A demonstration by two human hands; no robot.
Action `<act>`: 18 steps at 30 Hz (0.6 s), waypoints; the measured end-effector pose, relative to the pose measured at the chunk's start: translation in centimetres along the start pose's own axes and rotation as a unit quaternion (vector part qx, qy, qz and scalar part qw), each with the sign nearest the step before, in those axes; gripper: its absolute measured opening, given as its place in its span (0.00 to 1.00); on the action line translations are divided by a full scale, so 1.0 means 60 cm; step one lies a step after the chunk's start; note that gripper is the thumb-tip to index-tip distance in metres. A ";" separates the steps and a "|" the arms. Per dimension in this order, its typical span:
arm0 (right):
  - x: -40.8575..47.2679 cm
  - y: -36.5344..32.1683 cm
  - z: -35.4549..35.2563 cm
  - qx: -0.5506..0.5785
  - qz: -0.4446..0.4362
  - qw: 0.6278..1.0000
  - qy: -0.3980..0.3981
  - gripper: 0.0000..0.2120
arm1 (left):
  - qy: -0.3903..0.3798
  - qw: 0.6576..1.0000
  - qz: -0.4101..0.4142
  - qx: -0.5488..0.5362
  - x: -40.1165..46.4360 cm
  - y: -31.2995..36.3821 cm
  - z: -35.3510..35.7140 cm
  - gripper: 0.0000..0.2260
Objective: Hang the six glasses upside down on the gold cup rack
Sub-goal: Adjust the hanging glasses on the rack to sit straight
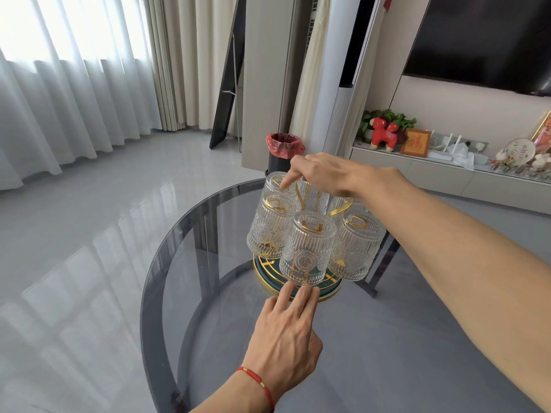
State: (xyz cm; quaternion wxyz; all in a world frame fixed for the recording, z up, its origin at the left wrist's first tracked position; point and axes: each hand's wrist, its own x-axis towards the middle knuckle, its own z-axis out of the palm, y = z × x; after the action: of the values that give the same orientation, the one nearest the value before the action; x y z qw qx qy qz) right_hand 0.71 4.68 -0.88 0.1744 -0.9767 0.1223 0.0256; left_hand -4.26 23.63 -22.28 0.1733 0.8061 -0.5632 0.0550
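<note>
A: Six, or close to it. I count five ribbed clear glasses plainly hanging mouth-down on the gold wire cup rack, and a sixth seems to sit behind the right hand, though that one is partly hidden.

B: What are the hands doing?

A: The right hand reaches over the top, index finger pointing down onto the base of the far-left glass; whether its other fingers pinch the rack's centre stem, I cannot tell. The left hand lies flat and open, fingertips at the gold-rimmed dark green round tray just below the nearest glass, holding nothing.

B: So the step is settling things?

A: My guess, yes: steadying the tray while checking each glass sits fully on its prong. Press lightly; the glasses hang touching or nearly so, and a knock could chip them.

B: Room to move?

A: The rack stands near the far side of the round smoked-glass worktop, with bare glass towards the person. Withdraw the hands that way, low and slow.
</note>
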 end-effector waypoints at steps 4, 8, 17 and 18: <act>0.007 -0.004 -0.008 0.018 0.025 0.999 -0.013 0.34 | 0.002 1.000 0.004 -0.004 0.000 0.000 0.001 0.31; 0.016 -0.007 -0.007 0.025 0.046 0.998 -0.018 0.31 | 0.001 1.000 0.001 -0.003 0.000 -0.001 0.002 0.30; 0.035 -0.012 -0.002 0.011 0.067 0.998 -0.017 0.34 | -0.007 1.000 0.000 -0.001 0.000 0.000 0.000 0.31; 0.034 -0.012 -0.002 0.008 0.068 0.998 -0.015 0.35 | -0.007 1.000 0.001 -0.001 -0.001 0.000 0.000 0.31</act>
State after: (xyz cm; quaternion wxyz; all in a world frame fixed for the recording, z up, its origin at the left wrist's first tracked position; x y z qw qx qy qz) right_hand 2.86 4.84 -0.72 0.1814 -0.9643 0.1863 0.0509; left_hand -4.29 23.67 -22.30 0.1696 0.8057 -0.5654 0.0490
